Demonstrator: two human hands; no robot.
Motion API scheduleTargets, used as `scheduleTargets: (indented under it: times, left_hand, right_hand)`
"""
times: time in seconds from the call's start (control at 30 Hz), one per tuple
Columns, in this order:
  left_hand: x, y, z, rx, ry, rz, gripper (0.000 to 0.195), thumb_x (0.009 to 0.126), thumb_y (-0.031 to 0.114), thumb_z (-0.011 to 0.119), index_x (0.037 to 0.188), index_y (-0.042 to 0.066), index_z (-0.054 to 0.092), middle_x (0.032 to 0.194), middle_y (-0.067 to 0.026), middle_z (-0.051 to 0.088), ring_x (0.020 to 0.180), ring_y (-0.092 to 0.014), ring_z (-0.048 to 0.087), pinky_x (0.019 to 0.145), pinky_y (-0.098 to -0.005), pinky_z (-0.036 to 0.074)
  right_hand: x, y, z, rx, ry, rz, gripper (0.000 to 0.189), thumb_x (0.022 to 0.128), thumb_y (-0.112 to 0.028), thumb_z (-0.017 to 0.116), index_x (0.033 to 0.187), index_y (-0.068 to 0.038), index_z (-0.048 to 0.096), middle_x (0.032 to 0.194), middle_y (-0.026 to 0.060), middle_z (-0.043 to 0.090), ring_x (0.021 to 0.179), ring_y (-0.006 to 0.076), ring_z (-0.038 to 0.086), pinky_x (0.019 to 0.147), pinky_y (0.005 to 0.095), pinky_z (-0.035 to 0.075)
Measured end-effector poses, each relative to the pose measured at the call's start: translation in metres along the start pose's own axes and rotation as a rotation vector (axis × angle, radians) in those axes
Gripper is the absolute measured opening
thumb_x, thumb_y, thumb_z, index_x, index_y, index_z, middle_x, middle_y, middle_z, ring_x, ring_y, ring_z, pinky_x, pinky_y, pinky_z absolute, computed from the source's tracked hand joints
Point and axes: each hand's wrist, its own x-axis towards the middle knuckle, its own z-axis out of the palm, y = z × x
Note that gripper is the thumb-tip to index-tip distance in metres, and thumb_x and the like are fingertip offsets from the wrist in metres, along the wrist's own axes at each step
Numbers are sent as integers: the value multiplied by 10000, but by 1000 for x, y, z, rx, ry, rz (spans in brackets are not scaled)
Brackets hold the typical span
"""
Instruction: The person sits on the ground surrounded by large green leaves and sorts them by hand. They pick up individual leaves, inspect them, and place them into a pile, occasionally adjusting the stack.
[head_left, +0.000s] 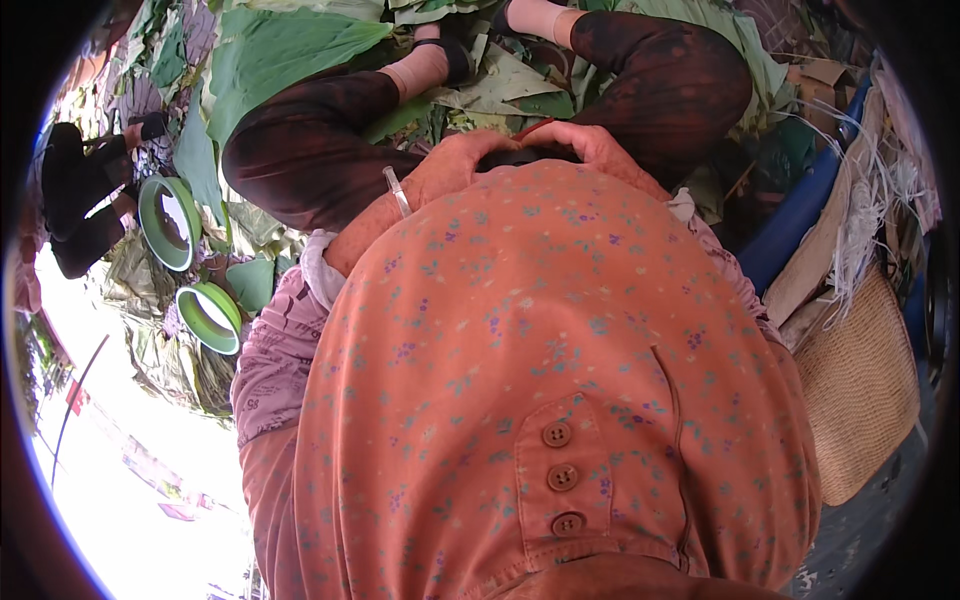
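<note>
My left hand (456, 159) rests in my lap, a clear bracelet (396, 191) around its wrist. Opposite it lies my right hand (589, 146), bent inward towards the left one. The bulge of my orange floral shirt (480, 322) hides most of the fingers of both. A thin red strip (534, 129) shows beside the right hand's fingers; whether it is held cannot be made out. Dark trousers (315, 150) cover my bent, spread legs. Large green leaves (285, 67) and paler, drying leaves (499, 79) lie around my feet.
Two green bowl-like rings or containers, a larger one (192, 217) and a smaller one (232, 322), stand among leaves at left. Another person's dark-clothed legs (82, 191) are farther left. At right are a blue tube (795, 217), white plastic strings (862, 232) and a woven tan mat or bag (862, 390).
</note>
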Motion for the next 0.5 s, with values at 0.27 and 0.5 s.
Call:
scheduleTargets:
  times: [0.27, 0.5]
  left_hand:
    - [2, 23, 4, 364, 69, 91, 433, 747, 341, 598, 1001, -8, 557, 925, -212, 585, 887, -376, 564, 757, -397, 453]
    - [1, 12, 6, 334, 72, 167, 471, 725, 318, 621, 1029, -35, 553, 884, -189, 567, 825, -329, 569, 720, -368, 448]
  right_hand:
    - [-3, -8, 9, 105, 26, 97, 423, 819, -231, 636, 1139, 26, 531, 1071, 108, 578, 988, 152, 538, 851, 292, 437]
    - [-4, -16, 10, 128, 2, 154, 421, 827, -212, 628, 1145, 42, 523, 1071, 100, 573, 971, 145, 537, 840, 282, 446]
